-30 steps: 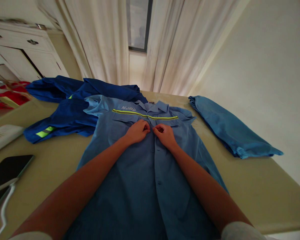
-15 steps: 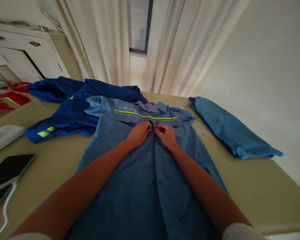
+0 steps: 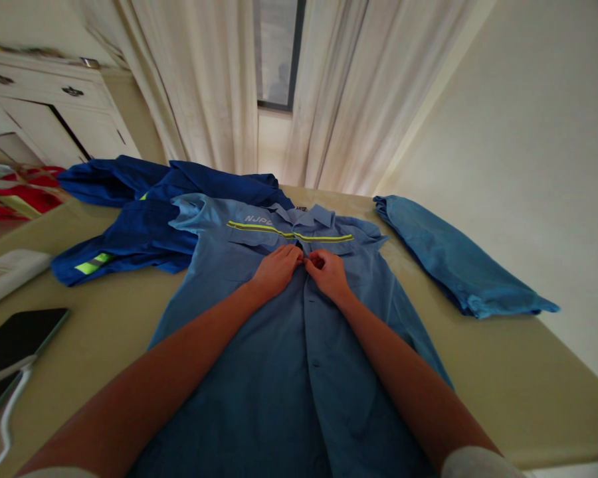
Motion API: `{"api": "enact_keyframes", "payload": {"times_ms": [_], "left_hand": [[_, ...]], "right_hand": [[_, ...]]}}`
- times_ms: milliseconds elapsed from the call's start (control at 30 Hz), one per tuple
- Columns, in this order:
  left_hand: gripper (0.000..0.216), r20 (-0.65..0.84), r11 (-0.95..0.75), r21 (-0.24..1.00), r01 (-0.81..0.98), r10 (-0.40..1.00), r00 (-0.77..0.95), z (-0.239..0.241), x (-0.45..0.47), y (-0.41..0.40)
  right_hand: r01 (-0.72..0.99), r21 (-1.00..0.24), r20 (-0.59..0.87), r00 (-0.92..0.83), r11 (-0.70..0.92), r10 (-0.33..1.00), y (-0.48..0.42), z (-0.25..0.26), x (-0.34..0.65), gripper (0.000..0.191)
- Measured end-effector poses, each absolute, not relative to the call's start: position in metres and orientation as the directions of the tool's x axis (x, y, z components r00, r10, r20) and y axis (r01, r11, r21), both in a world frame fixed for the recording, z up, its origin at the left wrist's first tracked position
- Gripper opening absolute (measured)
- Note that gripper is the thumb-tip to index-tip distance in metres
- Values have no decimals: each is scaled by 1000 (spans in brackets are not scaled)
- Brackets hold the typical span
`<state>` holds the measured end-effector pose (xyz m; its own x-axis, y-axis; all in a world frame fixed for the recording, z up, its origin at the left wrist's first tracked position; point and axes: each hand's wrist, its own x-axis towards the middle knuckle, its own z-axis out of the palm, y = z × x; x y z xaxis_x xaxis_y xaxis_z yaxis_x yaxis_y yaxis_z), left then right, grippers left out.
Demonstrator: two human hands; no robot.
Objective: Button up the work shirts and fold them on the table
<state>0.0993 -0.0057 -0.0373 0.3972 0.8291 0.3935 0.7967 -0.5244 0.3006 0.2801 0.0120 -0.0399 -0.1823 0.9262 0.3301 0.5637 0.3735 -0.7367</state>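
Note:
A light blue work shirt with a yellow reflective stripe across the chest lies spread face up, its collar pointing away from me. My left hand pinches the left edge of the front opening just below the stripe. Close against it, my right hand pinches the buttonhole edge of the placket. The fingertips of both hands nearly touch. The button between them is hidden by my fingers. Lower down, buttonholes show along the placket.
A dark blue garment with reflective bands lies at the back left of the table. A folded blue garment lies at the right. A black tablet, a white cable and a white box-like object are at the left.
My right hand has moved slightly left, bringing the placket edge up against my left fingers. The gap between the two hands has closed.

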Motion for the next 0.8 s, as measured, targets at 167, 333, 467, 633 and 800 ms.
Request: {"api": "enact_keyframes", "payload": {"times_ms": [167,333,467,633,800], "left_hand": [[16,342,-507,271,818,846,410,-33,100,-8],[14,332,-480,324,815,864,377,-33,101,-8],[12,358,-505,440,743,857,370,-37,99,-2],[8,311,-432,671,602,902,300,-38,93,6],[9,286,-384,745,546,923,259,-40,91,9]], "right_hand": [[599,-676,369,-228,428,901,11,-41,280,13],[528,-744,327,-249,411,912,9,-39,282,21],[437,-840,231,-251,323,940,11,-39,283,26],[455,-818,257,-258,352,931,14,-41,280,13],[446,-810,279,-276,380,920,15,-41,281,16]]}}
